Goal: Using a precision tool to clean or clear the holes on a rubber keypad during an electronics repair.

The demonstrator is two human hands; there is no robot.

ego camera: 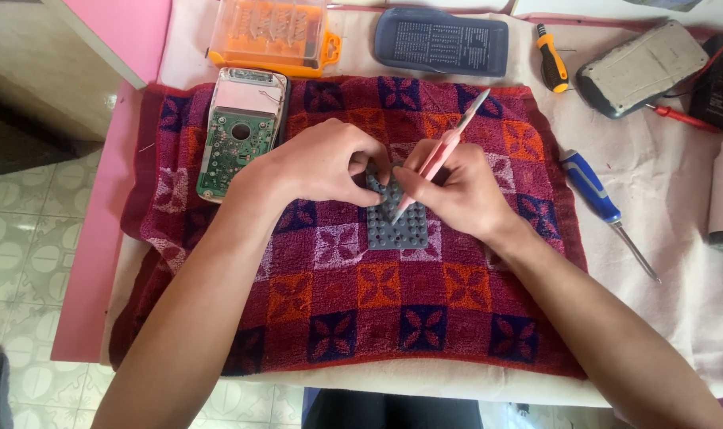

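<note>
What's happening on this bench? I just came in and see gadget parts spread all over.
A person is working on a grey rubber keypad mat lying on a red patterned towel. The left hand steadies the mat's upper edge, while the right hand holds a pink-handled tool with its tip on the mat. An opened device showing a green circuit board lies to the left, and screwdrivers lie off to the right.

we see a table (679, 199) under a pale cloth, edged in pink along its left side. beside it the floor (20, 238) is pale patterned tile. a beige cabinet (36, 56) stands at upper left. even daylight falls across everything.
</note>
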